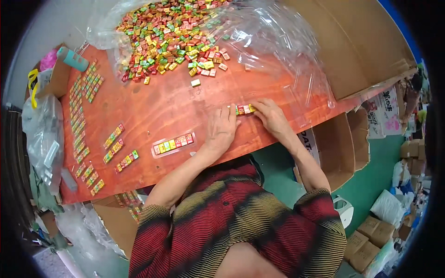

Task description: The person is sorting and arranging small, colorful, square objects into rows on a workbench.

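The work went on at a reddish-brown wooden table [176,104], its top scuffed and bare in the middle, with a green floor [375,185] showing past its near edge and open cardboard boxes [340,148] standing just beside that edge. A tall cardboard sheet [352,41] rose at the far side of the table. Near the table's front edge lay a short row of small coloured blocks [244,109], red, green and yellow, set end to end. The left hand [221,129] lay flat and open on the wood, its fingertips touching one end of the row; the right hand [271,116] was curled loosely at the other end, fingers pressing against the blocks rather than lifting them. Farther back on the table a big heap of loose blocks [169,34] spilled out of a crumpled clear plastic bag [273,41], a few strays lying between the heap and the hands. Toward the table's left side from the hands sat a finished row in a clear wrapper [174,143], then several bare rows [119,148], and a long line of more rows [79,120] along the table's left edge. Beyond that edge hung bags of clear wrappers [44,139]. Nothing lay between the hands and the row.
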The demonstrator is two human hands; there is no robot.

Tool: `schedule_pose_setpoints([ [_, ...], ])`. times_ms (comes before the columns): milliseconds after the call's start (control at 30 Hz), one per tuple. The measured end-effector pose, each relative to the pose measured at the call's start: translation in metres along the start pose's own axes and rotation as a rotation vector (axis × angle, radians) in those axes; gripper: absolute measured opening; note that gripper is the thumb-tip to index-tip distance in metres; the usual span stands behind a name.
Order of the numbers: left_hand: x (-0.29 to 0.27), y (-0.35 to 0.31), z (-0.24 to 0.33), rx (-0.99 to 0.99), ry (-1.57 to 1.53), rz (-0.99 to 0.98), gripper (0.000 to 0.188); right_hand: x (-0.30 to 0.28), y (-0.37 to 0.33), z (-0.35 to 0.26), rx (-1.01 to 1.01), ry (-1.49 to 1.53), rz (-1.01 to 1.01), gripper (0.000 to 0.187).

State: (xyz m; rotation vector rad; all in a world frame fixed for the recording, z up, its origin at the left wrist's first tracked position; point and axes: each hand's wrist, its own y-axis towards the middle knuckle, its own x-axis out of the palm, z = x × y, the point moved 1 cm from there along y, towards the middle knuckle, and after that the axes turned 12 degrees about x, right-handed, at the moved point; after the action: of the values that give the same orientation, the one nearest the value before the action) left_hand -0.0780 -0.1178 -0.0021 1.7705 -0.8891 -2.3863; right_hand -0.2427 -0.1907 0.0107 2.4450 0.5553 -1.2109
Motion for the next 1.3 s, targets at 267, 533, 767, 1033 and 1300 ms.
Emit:
schedule_pose_setpoints([
  [267,-0.003,-0.006,0.004,-0.024,0.008,-0.040,0.053,-0.002,0.004,0.003,0.174,0.190,-0.018,0.022],
  [533,-0.006,-0.011,-0.002,-0.088,-0.052,-0.091,0.058,0.000,0.012,0.008,0.231,0.132,0.048,0.039],
  [767,-0.004,-0.019,0.002,-0.094,-0.064,-0.183,0.065,-0.001,0.005,-0.018,0.012,-0.320,0.025,0.049],
  [1033,0.002,-0.018,0.000,-0.083,-0.042,-0.204,0.066,0.026,-0.006,-0.025,-0.182,-0.328,-0.166,0.059],
  [1300,0.010,-0.017,0.003,-0.124,0.075,-0.144,0.045,0.008,0.008,0.007,0.014,-0.350,0.189,0.025],
])
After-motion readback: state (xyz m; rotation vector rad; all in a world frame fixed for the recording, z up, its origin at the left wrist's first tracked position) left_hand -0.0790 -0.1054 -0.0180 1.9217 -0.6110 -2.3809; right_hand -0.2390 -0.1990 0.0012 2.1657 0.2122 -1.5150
